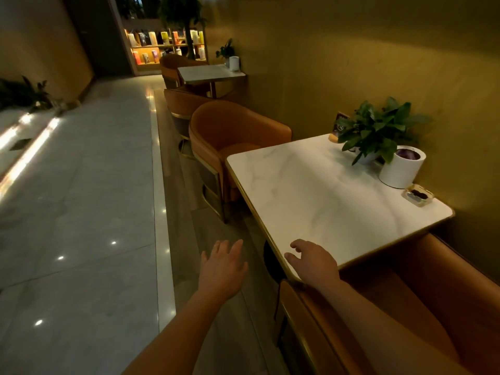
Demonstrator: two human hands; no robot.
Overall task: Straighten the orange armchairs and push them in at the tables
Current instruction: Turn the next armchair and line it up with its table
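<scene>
Head view: table (324, 207), white marble-look top with a thin gold rim and rounded corners, one long side against the wall. The near orange armchair (422, 301), a smooth curved shell, sits tucked at its near edge beneath my right forearm. The far orange armchair (230, 131) is tucked at the opposite edge. Polished floor (81, 212) lies open to the left. My left hand (221, 269) hovers spread, holding nothing. My right hand (313, 262), loosely curled and empty, is over the table's corner.

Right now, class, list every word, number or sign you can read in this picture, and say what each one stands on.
No text here can be read.
Dark card behind the plant on the near table: pale mark, too blurred to read.
Packages on the far lit shelf: too small to read.
</scene>
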